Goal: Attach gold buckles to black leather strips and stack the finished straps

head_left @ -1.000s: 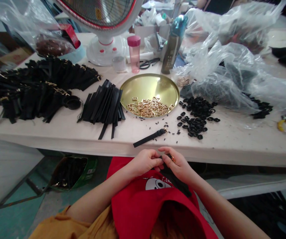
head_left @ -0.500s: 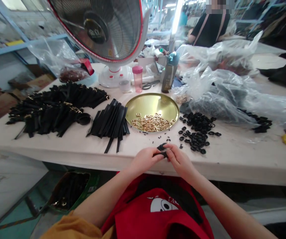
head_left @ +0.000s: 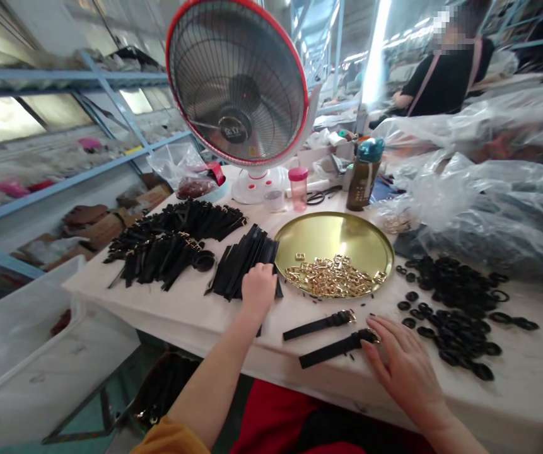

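Observation:
My left hand (head_left: pixel 258 291) rests on the near end of a pile of flat black straps (head_left: pixel 239 268). Its fingers curl down over the straps, with the tips hidden. Lying flat at the table's front, a black buckled strap (head_left: pixel 330 352) has its gold buckle end by my right hand (head_left: pixel 403 356). The thumb and fingers there are stretched out and apart, around the buckle. Just behind it is a second, shorter-looking buckled strap (head_left: pixel 316 326). A gold tray (head_left: pixel 328 230) holds many small gold buckles (head_left: pixel 335 277).
Black ring-like loops (head_left: pixel 460 315) lie heaped at the right. Bundled buckled straps (head_left: pixel 157 246) cover the left side. Behind stand a fan (head_left: pixel 238 82), a pink-lidded cup (head_left: pixel 298 189), a dark bottle (head_left: pixel 364 176) and plastic bags (head_left: pixel 502 195). A person (head_left: pixel 446 69) is farther back.
My hands have parted from the small black piece they held together. The left has gone to the strap pile; the right is lower right beside a strap on the table. The view has shifted left.

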Demonstrator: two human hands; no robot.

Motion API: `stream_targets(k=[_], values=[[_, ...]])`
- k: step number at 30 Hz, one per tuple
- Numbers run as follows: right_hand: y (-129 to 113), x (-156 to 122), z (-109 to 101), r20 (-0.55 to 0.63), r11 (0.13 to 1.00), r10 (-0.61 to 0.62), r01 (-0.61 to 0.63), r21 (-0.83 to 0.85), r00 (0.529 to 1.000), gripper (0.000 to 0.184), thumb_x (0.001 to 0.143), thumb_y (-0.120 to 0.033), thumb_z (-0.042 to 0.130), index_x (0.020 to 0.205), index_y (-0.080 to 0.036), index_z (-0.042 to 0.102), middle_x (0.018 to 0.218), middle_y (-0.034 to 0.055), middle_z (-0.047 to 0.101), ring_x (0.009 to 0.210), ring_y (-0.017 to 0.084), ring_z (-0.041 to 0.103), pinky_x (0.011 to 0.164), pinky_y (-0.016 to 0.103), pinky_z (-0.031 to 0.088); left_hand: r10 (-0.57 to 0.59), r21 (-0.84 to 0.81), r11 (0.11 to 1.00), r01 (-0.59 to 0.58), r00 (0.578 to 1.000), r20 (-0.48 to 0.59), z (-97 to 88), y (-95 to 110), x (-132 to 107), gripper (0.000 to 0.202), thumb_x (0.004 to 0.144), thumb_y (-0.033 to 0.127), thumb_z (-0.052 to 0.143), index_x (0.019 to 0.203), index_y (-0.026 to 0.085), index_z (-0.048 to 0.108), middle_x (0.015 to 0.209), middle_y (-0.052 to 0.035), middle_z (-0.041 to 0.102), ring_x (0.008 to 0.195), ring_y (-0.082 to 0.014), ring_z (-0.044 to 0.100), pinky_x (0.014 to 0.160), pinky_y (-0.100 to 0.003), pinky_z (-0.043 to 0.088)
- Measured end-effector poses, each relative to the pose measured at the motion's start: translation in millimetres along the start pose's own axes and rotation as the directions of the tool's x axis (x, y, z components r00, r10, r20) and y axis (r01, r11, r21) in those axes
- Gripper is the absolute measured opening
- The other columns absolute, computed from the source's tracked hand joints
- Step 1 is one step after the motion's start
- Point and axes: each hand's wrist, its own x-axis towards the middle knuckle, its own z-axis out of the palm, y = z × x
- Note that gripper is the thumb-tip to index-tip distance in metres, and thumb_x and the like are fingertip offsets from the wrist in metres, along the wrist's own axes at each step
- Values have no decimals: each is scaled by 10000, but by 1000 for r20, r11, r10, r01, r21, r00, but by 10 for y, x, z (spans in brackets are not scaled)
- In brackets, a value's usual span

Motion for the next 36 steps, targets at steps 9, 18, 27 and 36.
stream_targets(k=[9,18,27,36], values=[[-27,16,-101,30,999,33,-34,36,999,295,771,-294,542,1040,-175,560,1032,94,631,1027,240,540,944,425,357,-100,63,993,100,995,-4,116,-197,193,238,855,235,365,951,106,541,904,-129,599,797,-227,608,654,-292,443],[-291,-20,-359,-12,789,406,-344,509,914,265,832,-336,449,1033,-187,536,930,89,599,856,201,554,787,393,442,163,-167,966,-195,968,-189,-375,32,-398,354,888,224,299,1180,158,487,1069,-100,585,965,-197,554,839,-277,406],[-442,-168,-840,404,22,669,-560,828,624,257,778,-377,557,954,-195,511,516,-71,412,453,68,372,450,205,289,470,-731,635,-252,876,106,-300,619,-1447,333,816,328,497,1114,191,559,1058,-86,602,975,-224,536,877,-349,389],[-244,-377,-814,355,171,733,-663,729,580,271,789,-382,530,996,-207,518,569,-54,407,497,91,403,478,231,328,356,-783,32,621,725,589,-140,577,-1515,338,677,265,637,973,143,527,773,0,593,651,-98,539,649,-227,427]])
